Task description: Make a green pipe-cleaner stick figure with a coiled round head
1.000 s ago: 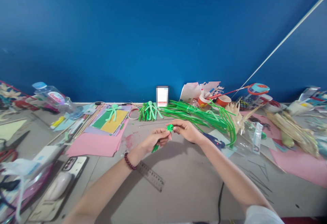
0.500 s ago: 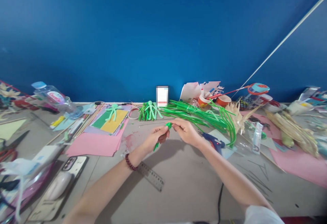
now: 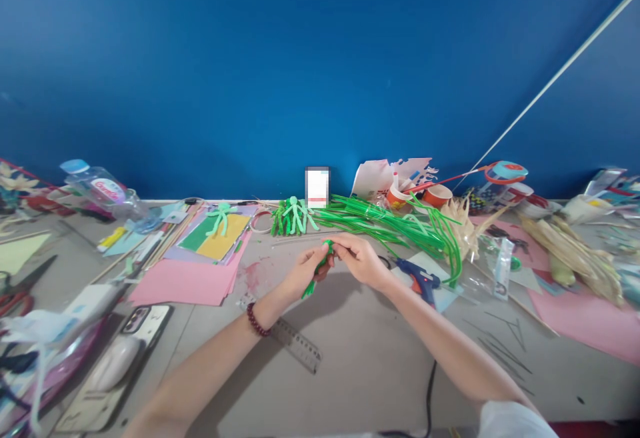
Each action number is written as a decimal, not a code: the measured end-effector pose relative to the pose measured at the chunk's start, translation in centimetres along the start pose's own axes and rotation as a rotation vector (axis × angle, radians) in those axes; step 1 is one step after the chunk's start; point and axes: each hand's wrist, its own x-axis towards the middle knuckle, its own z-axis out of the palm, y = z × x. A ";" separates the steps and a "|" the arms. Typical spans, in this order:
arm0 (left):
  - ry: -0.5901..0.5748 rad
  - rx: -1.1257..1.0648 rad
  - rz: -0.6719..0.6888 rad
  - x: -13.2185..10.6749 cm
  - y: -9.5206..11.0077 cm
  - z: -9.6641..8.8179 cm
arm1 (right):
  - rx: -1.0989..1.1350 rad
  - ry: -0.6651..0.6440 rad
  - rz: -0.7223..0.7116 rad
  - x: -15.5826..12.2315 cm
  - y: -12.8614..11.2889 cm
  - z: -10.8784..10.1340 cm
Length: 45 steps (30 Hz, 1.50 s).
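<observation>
Between my two hands is a green pipe cleaner figure (image 3: 309, 287), its lower strands hanging below my left palm. My left hand (image 3: 306, 270) is closed around its length. With the fingertips of my right hand (image 3: 357, 256) I pinch its top end; most of it is hidden by my fingers. Just behind, light green pipe cleaner figures (image 3: 294, 215) stand grouped near the wall. A similar figure (image 3: 219, 219) lies on the coloured sheets at the left. Loose green pipe cleaners (image 3: 400, 223) spread out behind my right hand.
A blue glue gun (image 3: 421, 279) lies right of my right hand. A metal ruler (image 3: 297, 346) is below my left wrist. Pink paper (image 3: 183, 283), a phone (image 3: 145, 331), scissors (image 3: 25, 288) and a plastic bottle (image 3: 103, 188) are on the left; red cups (image 3: 436, 196) stand behind.
My hands have shifted slightly, the left one turning a little. More of the green strands now shows along and below the left palm. The things on the table stay where they were.
</observation>
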 end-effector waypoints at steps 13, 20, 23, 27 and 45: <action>-0.059 -0.107 -0.033 -0.2 -0.1 0.3 | 0.136 -0.074 0.024 0.5 -0.1 -0.4; -0.280 -0.314 -0.100 -0.4 -0.5 0.1 | 0.357 -0.113 0.090 0.4 0.7 -0.3; -0.368 -0.417 -0.160 -0.5 -0.6 0.0 | 0.427 -0.136 0.132 0.2 0.7 0.1; -0.398 -0.473 -0.232 -0.5 -0.6 -0.2 | 0.457 -0.097 0.164 0.2 0.8 0.4; 0.206 0.581 0.262 -0.1 -0.2 -0.1 | 0.273 0.087 0.328 0.7 1.8 0.3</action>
